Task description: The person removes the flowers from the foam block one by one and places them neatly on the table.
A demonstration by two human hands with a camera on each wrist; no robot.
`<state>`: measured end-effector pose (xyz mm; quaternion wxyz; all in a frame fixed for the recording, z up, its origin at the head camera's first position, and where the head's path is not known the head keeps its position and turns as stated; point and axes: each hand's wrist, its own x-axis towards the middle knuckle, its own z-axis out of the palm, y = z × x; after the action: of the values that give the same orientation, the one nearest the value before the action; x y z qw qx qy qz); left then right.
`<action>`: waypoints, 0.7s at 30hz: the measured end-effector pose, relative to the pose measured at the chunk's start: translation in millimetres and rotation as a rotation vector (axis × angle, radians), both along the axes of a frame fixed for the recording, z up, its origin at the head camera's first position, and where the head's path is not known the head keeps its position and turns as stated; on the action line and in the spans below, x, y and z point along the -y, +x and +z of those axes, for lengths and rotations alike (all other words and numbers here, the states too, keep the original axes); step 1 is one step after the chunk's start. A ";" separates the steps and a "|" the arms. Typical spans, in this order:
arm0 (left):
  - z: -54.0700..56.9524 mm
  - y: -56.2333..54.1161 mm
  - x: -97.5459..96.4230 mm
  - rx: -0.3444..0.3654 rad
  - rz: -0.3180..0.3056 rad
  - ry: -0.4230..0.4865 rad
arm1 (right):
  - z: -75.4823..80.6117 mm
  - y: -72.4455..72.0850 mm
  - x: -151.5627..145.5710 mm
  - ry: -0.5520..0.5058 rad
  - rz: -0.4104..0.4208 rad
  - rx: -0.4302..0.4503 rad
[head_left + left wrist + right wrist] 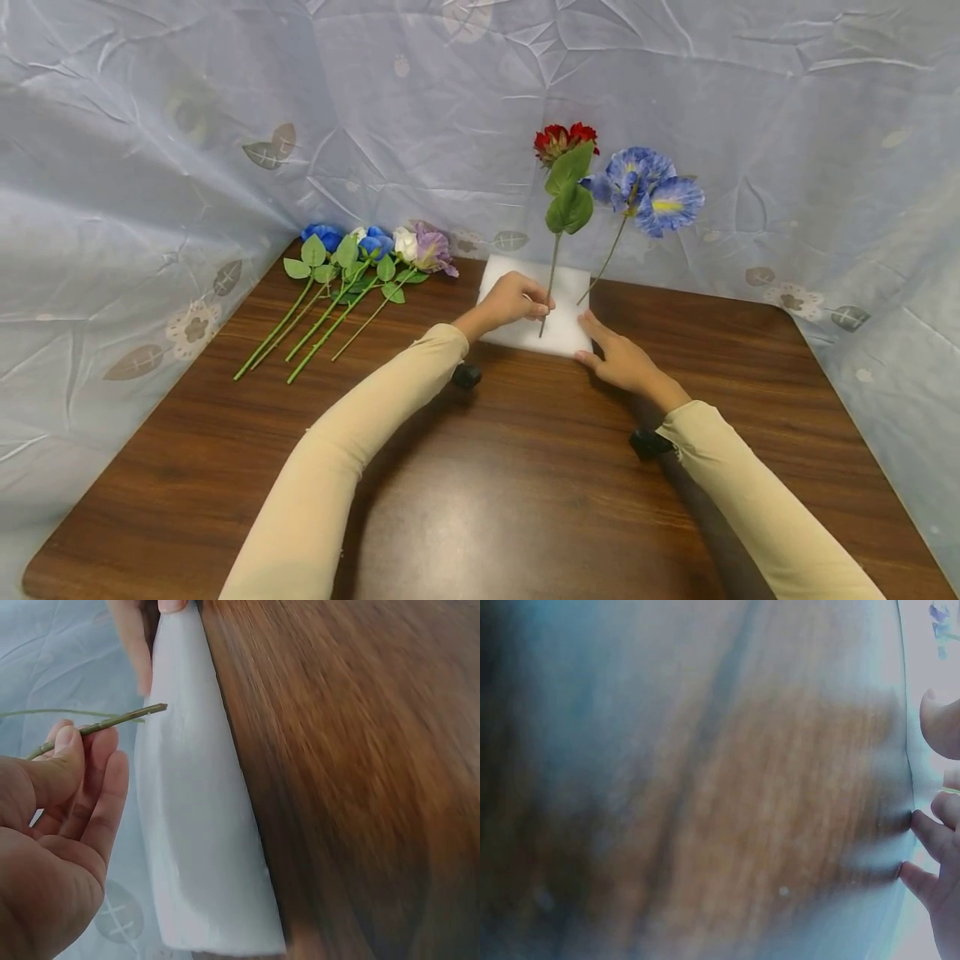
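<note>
My left hand [517, 298] pinches the green stem of a red flower [567, 207] between thumb and fingertips. The flower stands nearly upright over a white foam block [513, 335]. In the left wrist view the stem's cut end [154, 709] points toward the block, overlapping it. A blue iris [637, 187] with yellow markings rises from the block's right side, leaning right. My right hand [622, 360] rests with extended fingers at the block's right edge. In the right wrist view only part of that hand [941, 877] shows, fingertips at the foam's edge.
Several cut flowers lie side by side at the back left of the brown wooden table [480, 467]: blue roses [375, 242], white ones [405, 243] and a purple flower [432, 250]. A patterned grey-blue curtain [420, 108] hangs close behind the table.
</note>
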<state>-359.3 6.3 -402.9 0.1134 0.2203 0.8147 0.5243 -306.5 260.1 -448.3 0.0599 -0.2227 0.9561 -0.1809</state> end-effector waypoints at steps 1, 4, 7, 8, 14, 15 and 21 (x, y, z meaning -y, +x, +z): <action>1.1 0.9 2.9 -0.002 -0.004 -0.011 | -0.2 0.0 0.1 0.003 -0.001 -0.002; 2.9 2.7 11.4 0.001 -0.018 -0.030 | -0.5 0.1 0.0 0.003 -0.001 -0.005; 4.8 4.8 19.3 0.017 -0.027 -0.034 | -0.3 0.1 0.1 0.004 0.002 -0.010; 5.3 5.4 21.9 0.022 -0.032 -0.035 | -0.1 0.0 0.1 0.005 0.004 -0.012; 7.5 8.7 38.0 0.044 -0.048 -0.044 | 0.3 0.4 0.0 0.013 0.011 -0.019; 7.7 9.3 40.8 0.046 -0.047 -0.046 | 0.3 0.6 0.0 0.012 0.012 -0.019; 7.1 12.8 58.6 0.072 -0.032 -0.039 | 0.0 1.8 0.0 0.008 0.018 -0.017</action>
<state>-346.5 -52.3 -395.8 0.1554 0.2118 0.8166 0.5139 -304.7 260.1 -448.2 0.0542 -0.2326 0.9552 -0.1747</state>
